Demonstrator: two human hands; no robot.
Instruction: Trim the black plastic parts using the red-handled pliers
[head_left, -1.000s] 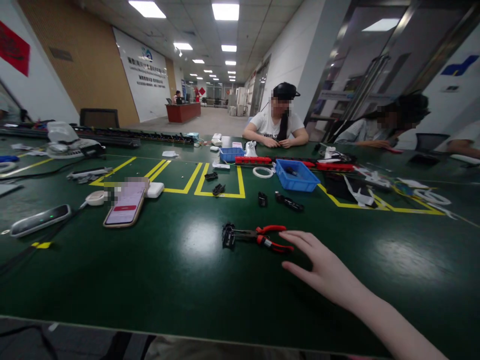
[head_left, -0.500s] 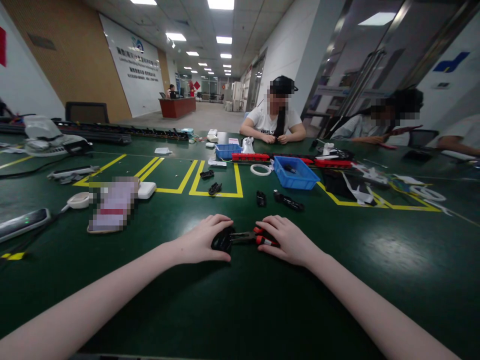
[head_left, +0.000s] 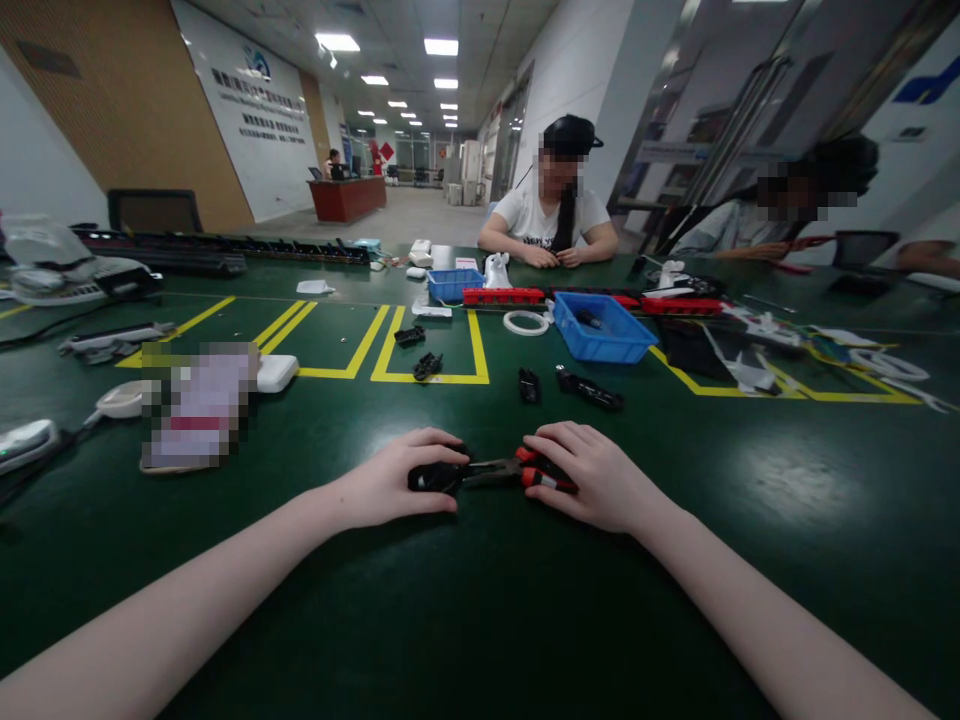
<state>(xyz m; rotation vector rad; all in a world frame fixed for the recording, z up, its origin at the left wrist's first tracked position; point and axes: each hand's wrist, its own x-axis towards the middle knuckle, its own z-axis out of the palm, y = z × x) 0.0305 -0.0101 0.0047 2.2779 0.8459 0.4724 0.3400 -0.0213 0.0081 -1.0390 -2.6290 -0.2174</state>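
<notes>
My left hand (head_left: 397, 478) is closed around a black plastic part (head_left: 436, 477), thumb below and fingers above. My right hand (head_left: 592, 475) grips pliers with red and black handles (head_left: 547, 481). The metal jaws of the pliers point left and reach the right end of the black part; whether they bite on it I cannot tell. Beyond my hands lie a small black part (head_left: 529, 385) and a longer black part (head_left: 589, 387). Two more black pieces, one of them a jagged one (head_left: 427, 366), rest inside a yellow taped outline.
A blue bin (head_left: 604, 335) with a dark item in it stands behind the parts, beside a white ring (head_left: 526, 322) and a red strip (head_left: 504, 296). A phone (head_left: 199, 410) and a white case (head_left: 277, 373) lie to the left. A co-worker (head_left: 555, 215) sits opposite.
The view has shifted slightly. The pliers handles look a little further from the black part, and my right hand has moved slightly right. Both hands keep their hold.
</notes>
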